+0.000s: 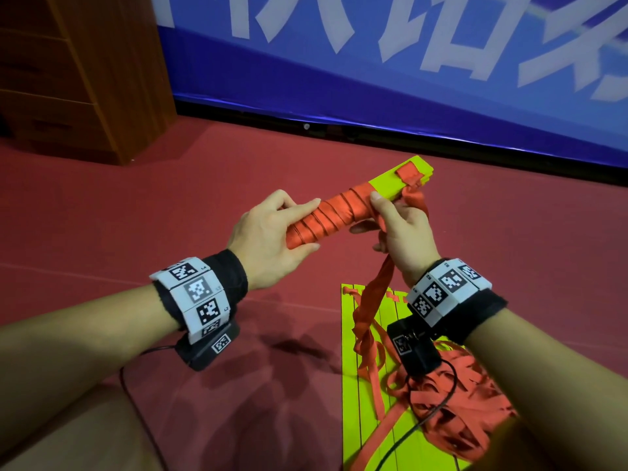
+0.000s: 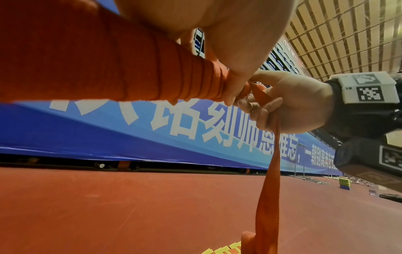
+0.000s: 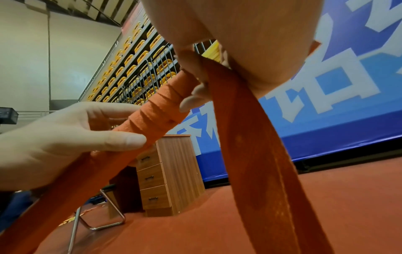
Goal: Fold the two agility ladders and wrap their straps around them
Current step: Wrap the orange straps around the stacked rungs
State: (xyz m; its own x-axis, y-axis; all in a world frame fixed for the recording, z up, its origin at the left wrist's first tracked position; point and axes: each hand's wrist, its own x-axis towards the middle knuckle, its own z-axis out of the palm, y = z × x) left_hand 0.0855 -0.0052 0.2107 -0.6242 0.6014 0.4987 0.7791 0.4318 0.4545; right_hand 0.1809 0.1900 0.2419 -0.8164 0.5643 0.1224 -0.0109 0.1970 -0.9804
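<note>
Left hand (image 1: 268,239) grips the bundle's (image 1: 343,207) wrapped near-left end, its axis running far-right, while the right hand (image 1: 401,229) pinches the strap (image 1: 380,283), seemingly at the last coil

The red floor (image 1: 170,205) carries a flat yellow ladder (image 1: 360,402) and its loose red straps (image 1: 469,402).
</note>
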